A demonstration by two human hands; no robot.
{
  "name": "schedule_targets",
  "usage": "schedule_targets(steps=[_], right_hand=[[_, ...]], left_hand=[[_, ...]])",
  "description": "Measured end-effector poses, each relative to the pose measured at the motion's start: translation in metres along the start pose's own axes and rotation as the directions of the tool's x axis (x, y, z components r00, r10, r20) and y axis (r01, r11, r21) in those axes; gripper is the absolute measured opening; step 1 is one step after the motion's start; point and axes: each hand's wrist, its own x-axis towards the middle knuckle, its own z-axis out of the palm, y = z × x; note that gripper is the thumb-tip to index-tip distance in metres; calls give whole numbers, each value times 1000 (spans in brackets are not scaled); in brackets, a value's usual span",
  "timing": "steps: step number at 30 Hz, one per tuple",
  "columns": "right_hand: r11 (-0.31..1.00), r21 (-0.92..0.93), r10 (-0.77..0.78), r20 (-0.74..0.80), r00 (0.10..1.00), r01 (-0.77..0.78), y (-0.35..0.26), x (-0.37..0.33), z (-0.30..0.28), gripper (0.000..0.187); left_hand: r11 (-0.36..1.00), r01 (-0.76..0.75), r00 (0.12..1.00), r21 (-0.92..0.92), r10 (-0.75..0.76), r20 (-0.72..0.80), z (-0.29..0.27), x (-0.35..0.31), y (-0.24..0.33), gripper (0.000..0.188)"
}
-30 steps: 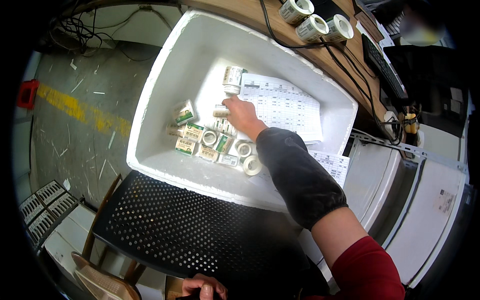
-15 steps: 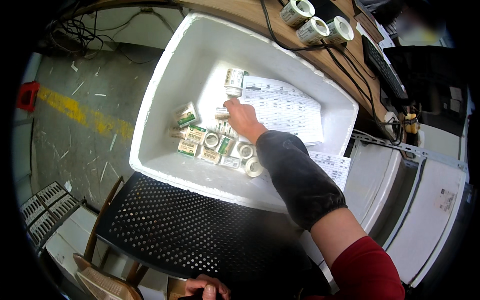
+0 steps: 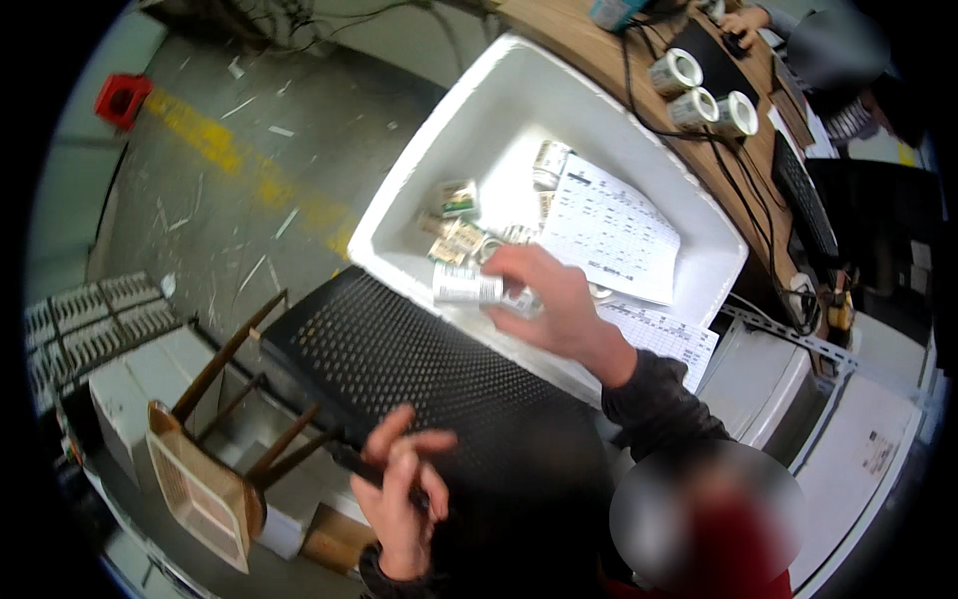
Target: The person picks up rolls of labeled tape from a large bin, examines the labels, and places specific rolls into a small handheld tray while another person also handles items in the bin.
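A small white labelled bottle [image 3: 466, 287] lies sideways in the air over the near wall of a white foam box [image 3: 424, 150]. My right hand [image 3: 559, 304] grips it by its right end, fingers closed. Lower down, over a black perforated seat, is my left hand [image 3: 399, 499], palm up with fingers partly curled. A dark stick-like thing [image 3: 354, 463] sticks out from between them; its kind is unclear. Inside the foam box are several small labelled containers [image 3: 458, 198], some hidden behind my right hand, and printed sheets [image 3: 614, 230].
Label rolls [image 3: 692, 108], cables and a keyboard [image 3: 803, 195] occupy the wooden desk [image 3: 559, 30] at the far right, where another person's hand [image 3: 743, 25] rests on a mouse. A wooden-framed chair [image 3: 200, 489] stands left of the black perforated seat [image 3: 399, 339]. A red container [image 3: 123, 100] is far left.
My right hand has come up and nearer out of the foam box with the bottle. My left hand has risen from the lower edge. The view has shifted, moving the box rightward.
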Motion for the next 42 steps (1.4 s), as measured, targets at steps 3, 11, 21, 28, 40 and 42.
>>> schedule_targets(steps=[3,11,21,28,40,42], right_hand=[[965,-17,-262,17,965,263,-44,-12,10,43],[933,89,-348,-9,937,348,-92,-27,29,41],[942,173,-294,20,956,286,-99,-36,36,40],[940,200,-289,39,956,276,-96,-38,41,37],[981,133,145,-48,988,-138,-38,-43,33,17],[947,93,315,-105,943,-306,4,-47,30,17]], left_hand=[[996,-11,1000,-87,9,-24,3,7,19,44],[981,-118,993,-152,116,-25,0,-7,18,37],[977,-155,988,-148,151,-40,-8,-21,10,42],[977,-177,984,-121,171,-54,-13,-15,6,37],[863,-432,745,-263,178,-642,-294,-37,20,25],[801,-438,764,-408,92,-639,-376,-55,16,29]])
